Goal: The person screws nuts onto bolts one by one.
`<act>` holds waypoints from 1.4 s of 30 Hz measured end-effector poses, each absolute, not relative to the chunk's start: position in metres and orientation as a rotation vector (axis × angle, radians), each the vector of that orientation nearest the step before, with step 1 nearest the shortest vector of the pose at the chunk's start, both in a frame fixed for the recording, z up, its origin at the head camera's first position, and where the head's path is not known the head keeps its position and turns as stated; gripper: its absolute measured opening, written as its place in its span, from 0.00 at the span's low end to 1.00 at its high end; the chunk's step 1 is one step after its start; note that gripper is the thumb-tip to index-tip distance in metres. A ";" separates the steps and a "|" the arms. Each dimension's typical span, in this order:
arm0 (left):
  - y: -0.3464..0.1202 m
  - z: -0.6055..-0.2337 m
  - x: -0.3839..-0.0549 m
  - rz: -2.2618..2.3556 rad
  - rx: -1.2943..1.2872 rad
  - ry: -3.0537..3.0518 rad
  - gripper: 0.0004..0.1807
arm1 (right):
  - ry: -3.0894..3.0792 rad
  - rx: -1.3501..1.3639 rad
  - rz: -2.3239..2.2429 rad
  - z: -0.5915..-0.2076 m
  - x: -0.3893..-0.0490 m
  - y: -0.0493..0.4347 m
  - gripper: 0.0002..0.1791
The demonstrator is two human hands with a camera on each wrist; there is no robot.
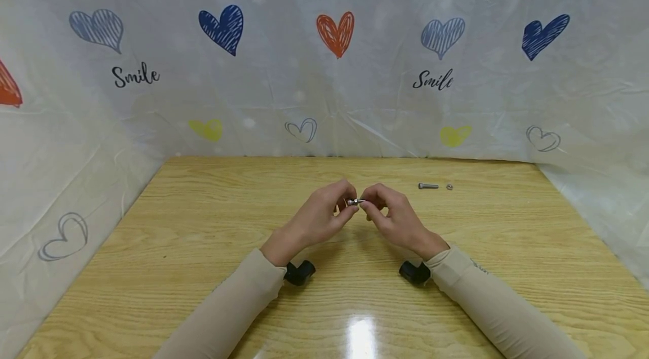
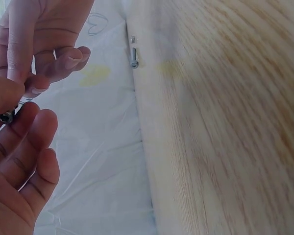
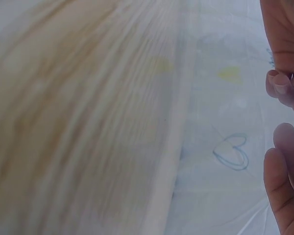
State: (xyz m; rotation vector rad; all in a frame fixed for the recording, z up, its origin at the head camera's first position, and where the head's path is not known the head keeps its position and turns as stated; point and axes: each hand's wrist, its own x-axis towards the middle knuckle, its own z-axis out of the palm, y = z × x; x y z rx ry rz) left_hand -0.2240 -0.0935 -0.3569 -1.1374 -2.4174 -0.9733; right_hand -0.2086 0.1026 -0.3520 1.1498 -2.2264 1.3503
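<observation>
A small metal socket-head bolt is held between both hands above the middle of the table. My left hand pinches its head end between thumb and fingers; the hex socket in the bolt head shows in the left wrist view. At the bolt's other end, the thumb and index finger of my right hand pinch the tip. Whether a nut sits between those fingertips is too small to tell. In the right wrist view the left hand and right hand show only partly, the bolt hidden.
On the wooden table, a second bolt lies at the back right, with a nut just to its right. A white sheet printed with hearts hangs along the table's back and sides. Black wrist devices sit under both forearms.
</observation>
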 end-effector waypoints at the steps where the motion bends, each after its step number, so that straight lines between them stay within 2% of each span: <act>1: -0.094 -0.357 -0.224 -0.976 -1.133 -2.425 0.07 | -2.227 1.151 1.348 -0.352 -0.209 0.103 0.04; 10: -0.094 -0.359 -0.224 -0.967 -1.099 -2.450 0.03 | -2.223 1.148 1.345 -0.353 -0.208 0.103 0.03; 24: -0.092 -0.359 -0.223 -0.996 -1.059 -2.460 0.03 | -2.201 1.146 1.332 -0.354 -0.208 0.103 0.04; 37: -0.094 -0.359 -0.223 -0.984 -1.039 -2.495 0.06 | -2.188 1.158 1.322 -0.349 -0.207 0.101 0.04; 42: -0.095 -0.357 -0.222 -0.984 -1.036 -2.484 0.10 | -2.199 1.152 1.333 -0.348 -0.207 0.100 0.04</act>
